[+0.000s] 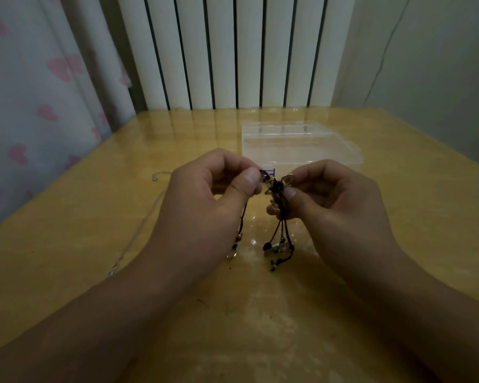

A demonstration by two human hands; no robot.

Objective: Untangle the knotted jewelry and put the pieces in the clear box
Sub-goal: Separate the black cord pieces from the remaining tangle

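Seen from above, over a yellow wooden desk (398,217) with a glossy top. Left hand (205,197) and right hand (340,197) raised together above the middle of the desk, fingers curled, thumb and forefinger of each pinching the top of a knotted jewelry bundle (274,189) between them. Dark cords (281,233) with small beads and pale charms hung down from the knot, lowest ends touching or nearly touching the desk surface; hard to tell which. One beaded cord trailed down behind the left palm.

Clear box (299,145) lay just beyond the hands, toward the far edge of the desk, lid appearing open, contents not readable through the plastic. A small purple mark showed at its near edge, right above the knot.

Thin silver chain (138,230) stretched along the left part of the desk, near the left edge, well apart from the bundle.

Open desk surface lay to the right of the right hand, out to the right edge, and in front of the forearms toward the near edge. Behind the far edge: a white ribbed radiator (233,51), with a pink-heart curtain (39,92) to the left.
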